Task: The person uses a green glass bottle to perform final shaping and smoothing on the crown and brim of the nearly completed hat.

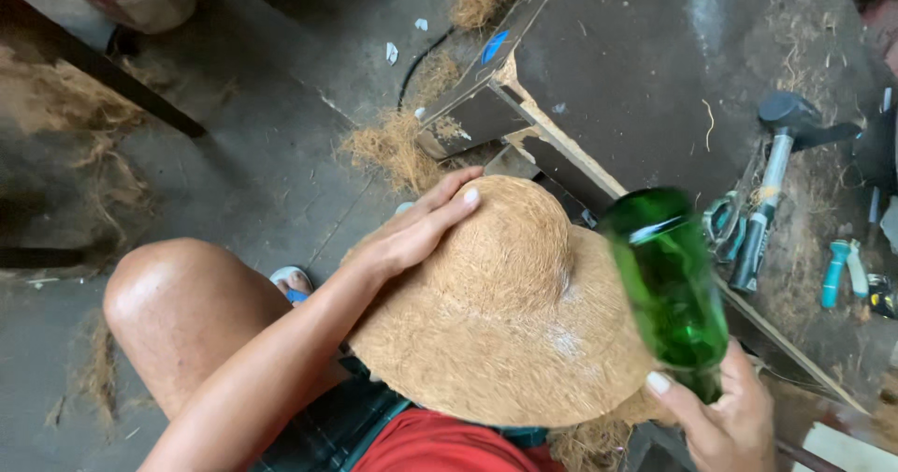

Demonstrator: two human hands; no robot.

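A tan hat made of coconut fibre (505, 313) rests on my lap, crown up. My left hand (423, 229) lies flat on the left side of the crown, fingers spread over the fibre. My right hand (725, 416) grips a green glass bottle (669, 275) by its lower part. The bottle is tilted, and its body sits against the right side of the hat's brim.
A dark work table (645, 70) stands ahead with a hammer (772, 182), scissors (722, 221) and teal-handled pliers (839, 268) on its right part. Loose fibre clumps (393, 149) lie on the concrete floor. My bare knee (178, 294) is at the left.
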